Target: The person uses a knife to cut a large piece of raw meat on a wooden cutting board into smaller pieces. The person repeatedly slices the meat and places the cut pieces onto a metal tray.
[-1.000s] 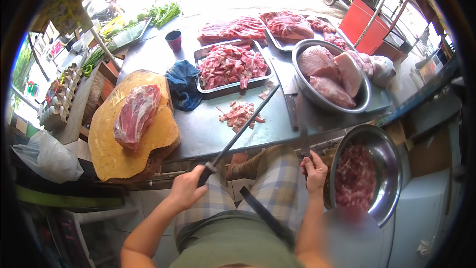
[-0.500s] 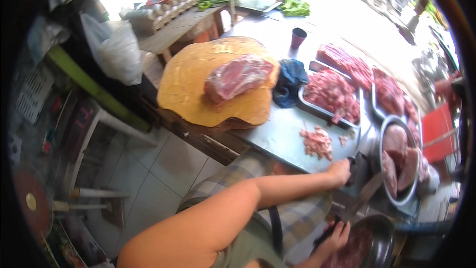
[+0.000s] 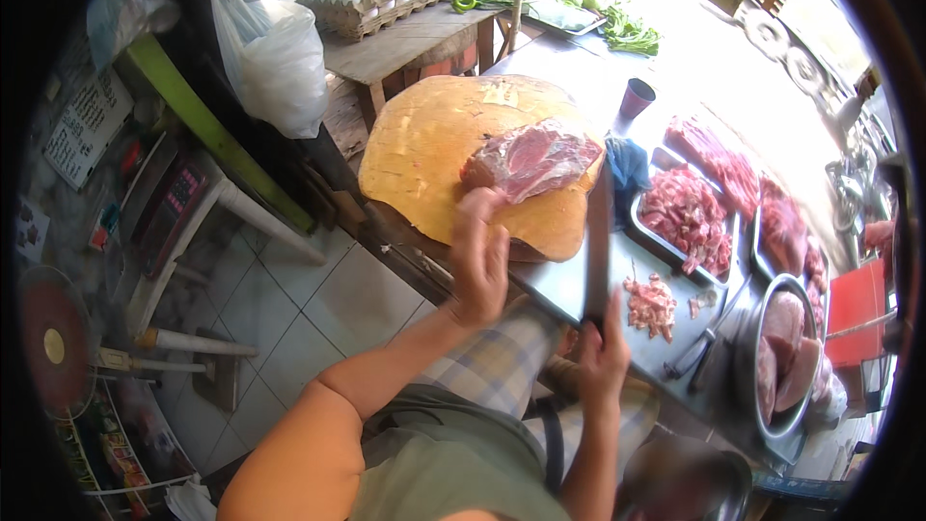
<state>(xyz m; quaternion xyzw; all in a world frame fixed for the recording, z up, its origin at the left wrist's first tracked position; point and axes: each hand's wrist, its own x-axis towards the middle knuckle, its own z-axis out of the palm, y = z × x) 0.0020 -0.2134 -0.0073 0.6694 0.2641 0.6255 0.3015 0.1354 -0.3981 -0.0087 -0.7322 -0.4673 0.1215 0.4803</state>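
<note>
A chunk of raw red meat (image 3: 535,159) with pale fat lies on the right part of a thick wooden chopping block (image 3: 415,154). My left hand (image 3: 482,260) is open over the block's front edge, fingers stretched up toward the meat's lower left side; whether the fingertips touch it I cannot tell. In my closed right hand (image 3: 603,352) is a knife (image 3: 599,241), its wide blade pointing upward just right of the block and blurred by motion. Small meat scraps (image 3: 651,307) lie on the metal table right of the knife. A dark-handled tool (image 3: 709,352) rests beyond them.
A tray of cut meat (image 3: 685,217), larger meat slabs (image 3: 714,164) and a metal bowl of pale meat pieces (image 3: 786,347) stand on the right. A blue cloth (image 3: 627,166) and a dark cup (image 3: 637,96) sit near the block. Eggs (image 3: 352,0) occupy a wooden bench at the back.
My left hand has left the dark-handled tool on the right and come over to the chopping block. My right hand has raised the knife from above the dark bowl to beside the block.
</note>
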